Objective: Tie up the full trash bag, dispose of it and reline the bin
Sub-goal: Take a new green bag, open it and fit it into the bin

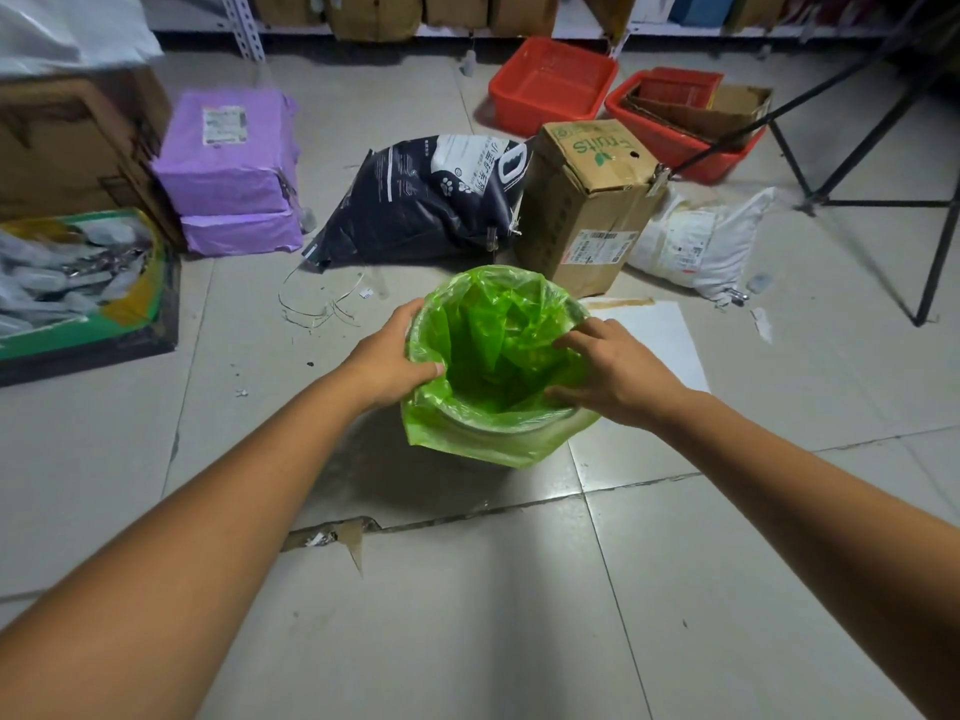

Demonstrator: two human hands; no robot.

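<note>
A small round bin (511, 427) stands on the tiled floor in the middle of the view. A green plastic bag (493, 350) lines it, its mouth folded out over the rim and hanging down the near side. My left hand (392, 356) grips the bag's edge at the left rim, thumb inside. My right hand (613, 371) holds the bag at the right rim, fingers curled over the edge into the opening. The bag's inside looks empty and crumpled. No tied bag is visible.
Behind the bin lie a dark pet-litter sack (426, 194), a cardboard fruit box (587, 205) and a white parcel (701, 241). Purple packages (228, 168) and an open box (78, 288) sit left. Red baskets (550, 83) and a black stand (852, 148) are at the back right.
</note>
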